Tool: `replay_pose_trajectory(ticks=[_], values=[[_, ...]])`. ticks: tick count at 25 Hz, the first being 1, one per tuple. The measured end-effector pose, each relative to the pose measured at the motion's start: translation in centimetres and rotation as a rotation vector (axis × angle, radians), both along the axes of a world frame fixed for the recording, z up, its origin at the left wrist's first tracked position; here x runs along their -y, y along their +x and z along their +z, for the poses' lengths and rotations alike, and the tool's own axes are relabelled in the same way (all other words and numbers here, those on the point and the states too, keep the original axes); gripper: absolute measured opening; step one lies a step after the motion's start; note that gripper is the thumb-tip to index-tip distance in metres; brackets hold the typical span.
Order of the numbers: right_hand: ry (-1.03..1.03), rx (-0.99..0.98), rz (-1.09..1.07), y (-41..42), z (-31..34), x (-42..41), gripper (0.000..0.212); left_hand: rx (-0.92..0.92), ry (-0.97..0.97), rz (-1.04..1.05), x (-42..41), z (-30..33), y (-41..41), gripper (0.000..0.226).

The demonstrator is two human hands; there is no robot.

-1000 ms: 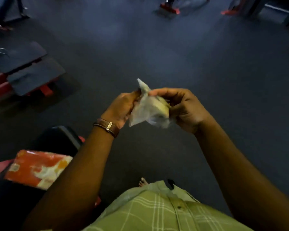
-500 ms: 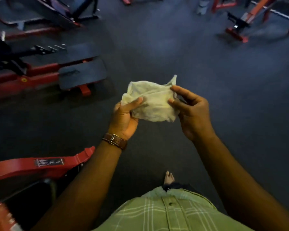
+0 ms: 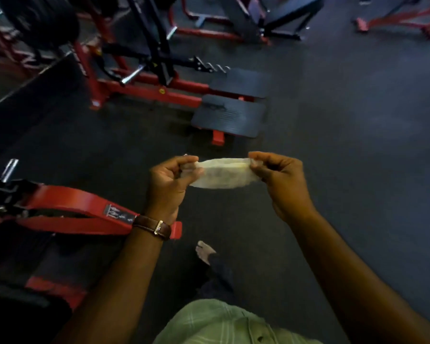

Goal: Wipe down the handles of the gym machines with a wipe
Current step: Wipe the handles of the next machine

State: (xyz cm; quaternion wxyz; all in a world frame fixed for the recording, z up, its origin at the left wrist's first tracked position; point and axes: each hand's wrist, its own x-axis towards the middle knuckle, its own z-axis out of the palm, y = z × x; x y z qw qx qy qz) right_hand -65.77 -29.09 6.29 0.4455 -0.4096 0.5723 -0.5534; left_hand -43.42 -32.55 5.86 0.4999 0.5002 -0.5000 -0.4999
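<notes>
A pale, crumpled wipe (image 3: 222, 173) is stretched flat between both hands in front of my chest, above the dark floor. My left hand (image 3: 170, 180), with a brown watch strap at the wrist, pinches its left end. Its right end is pinched by my right hand (image 3: 278, 177). A red machine arm (image 3: 75, 202) with a chrome handle stub (image 3: 9, 169) lies low at my left. Farther ahead stands a red and black machine (image 3: 144, 80) with a chrome handle (image 3: 132, 75).
Two black footplates (image 3: 230, 117) sit on the floor ahead of the hands. More red-framed benches (image 3: 278, 18) stand at the top and top right. Dark rubber floor (image 3: 358, 125) spreads to the right. My bare foot (image 3: 205, 252) shows below the hands.
The wipe has gone from a bunched wad to an opened sheet and is now pulled out flat between the hands. The view has shifted, bringing the red machines into sight.
</notes>
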Motion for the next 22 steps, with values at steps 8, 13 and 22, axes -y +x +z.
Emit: replay_pose_trajectory(ticks=[8, 13, 22], values=[[-0.066, -0.514, 0.479, 2.3, 1.8, 26.3, 0.012, 0.707, -0.251, 0.153, 21.3, -1.7, 4.1, 0.014], [0.174, -0.185, 0.696, 5.1, 3.8, 41.4, 0.019, 0.665, -0.268, -0.006, 30.9, 1.2, 5.8, 0.025], [-0.683, -0.593, 0.761, 11.8, 3.1, 61.4, 0.013, 0.581, 0.142, 0.269, 49.9, 1.9, 7.7, 0.020]])
